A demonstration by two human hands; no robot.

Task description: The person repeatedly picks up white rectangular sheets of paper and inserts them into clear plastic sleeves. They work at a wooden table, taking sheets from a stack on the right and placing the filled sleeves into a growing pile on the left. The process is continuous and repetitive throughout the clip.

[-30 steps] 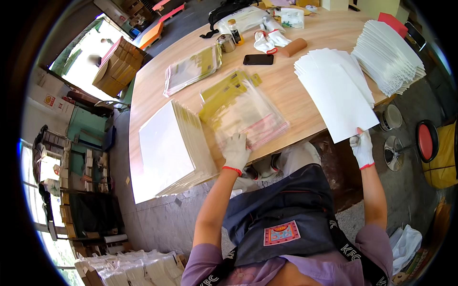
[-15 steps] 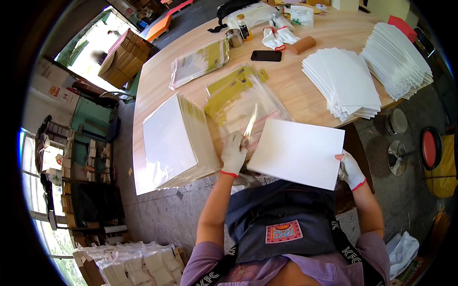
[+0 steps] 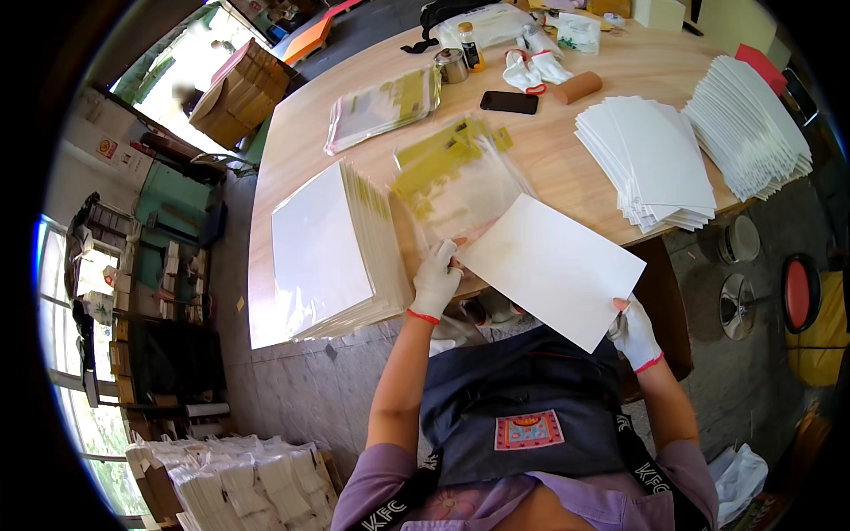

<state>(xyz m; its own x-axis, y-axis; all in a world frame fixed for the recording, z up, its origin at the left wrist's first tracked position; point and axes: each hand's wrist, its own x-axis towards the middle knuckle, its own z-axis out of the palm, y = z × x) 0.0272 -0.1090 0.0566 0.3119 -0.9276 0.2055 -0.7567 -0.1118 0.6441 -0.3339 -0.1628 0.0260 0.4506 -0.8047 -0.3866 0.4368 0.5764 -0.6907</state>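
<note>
The right hand (image 3: 632, 334), gloved in white with a red cuff, has its grip closed on a white board (image 3: 562, 270) at the lower right corner, thumb on the upper face. The white board is set aslant in front of the person: its left corner lies beside the fingertips of the left hand (image 3: 437, 281), its far corner overlaps the clear plastic sleeves (image 3: 434, 181), and its near corner projects past the near edge of the tabletop (image 3: 551, 155) toward the dark apron (image 3: 474, 380). The left hand, gloved likewise, is positioned at the near margin of the sleeves with thumb and forefinger close together (whether this grip is closed on film cannot be told). Left of the sleeves, a tall stack of glossy-faced panels (image 3: 320, 248) stands just beside them, its front corner at the tabletop edge; this limits leftward travel. To the right, a strip of wood surface separates the sleeves from a fanned pile of boards (image 3: 655, 164), whose near end approaches the table's edge. A second fanned pile (image 3: 748, 128) adjoins it. Beyond the sleeves, a black phone (image 3: 509, 103) lies near a brown cylinder (image 3: 578, 88).
</note>
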